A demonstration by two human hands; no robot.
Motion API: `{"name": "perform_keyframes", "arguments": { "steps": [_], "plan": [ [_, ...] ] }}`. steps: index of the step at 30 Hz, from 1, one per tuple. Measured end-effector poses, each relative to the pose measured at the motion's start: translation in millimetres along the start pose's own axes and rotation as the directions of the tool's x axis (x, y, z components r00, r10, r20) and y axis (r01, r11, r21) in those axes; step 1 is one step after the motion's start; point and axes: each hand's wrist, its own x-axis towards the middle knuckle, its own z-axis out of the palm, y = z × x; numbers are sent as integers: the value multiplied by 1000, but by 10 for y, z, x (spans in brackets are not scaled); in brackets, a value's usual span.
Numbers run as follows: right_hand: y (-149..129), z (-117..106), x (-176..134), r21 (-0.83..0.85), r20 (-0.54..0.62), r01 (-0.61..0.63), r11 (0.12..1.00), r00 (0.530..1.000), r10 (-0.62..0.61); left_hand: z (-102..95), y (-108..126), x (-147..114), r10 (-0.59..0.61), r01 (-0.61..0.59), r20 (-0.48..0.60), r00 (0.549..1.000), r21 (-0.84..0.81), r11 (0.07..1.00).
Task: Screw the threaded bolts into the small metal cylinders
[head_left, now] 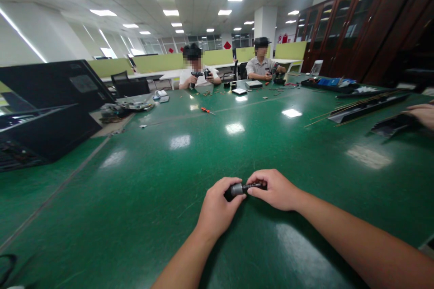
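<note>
Item one, held: a small dark tool (pixel 244 188) with a grey metal collar and a thin black shaft, lying level just above the green table (pixel 142 198), near its front edge and close to me. My left hand (pixel 217 207) is wrapped around the thicker black end, fingers closed on it. My right hand (pixel 276 189) pinches the thin shaft end, thumb and fingertips pressed together on it. Both hands meet at the tool, knuckles nearly touching. I cannot tell what kind of tool it is; most of it is covered.

Item two, table surface: glossy green, reflecting the ceiling lights.

Item three, left side: a large black case (pixel 44 113) with its lid raised.

Item four, mid-table: a red-handled screwdriver (pixel 206 110), lying alone, well apart from my hands.

Item five, right side: long black strips (pixel 366 107) and thin rods; another person's hand (pixel 422 115) rests on a dark part at the right edge.

Item six, far end: two seated people, the first person (pixel 196 74) holding a dark power tool, the second person (pixel 262 65) working at small parts. A flat grey box (pixel 253 84) sits between them.

Item seven, far right wall: dark wooden cabinets (pixel 356 27) with glass doors.
</note>
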Motion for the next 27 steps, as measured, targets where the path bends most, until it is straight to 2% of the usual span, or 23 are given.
{"name": "perform_keyframes", "arguments": {
  "steps": [27],
  "plan": [
    [16,-13,-13,-6,-12,-15,1000,1000,14,8,-16,8,15,-15,-14,1000,-18,1000]
  ]
}}
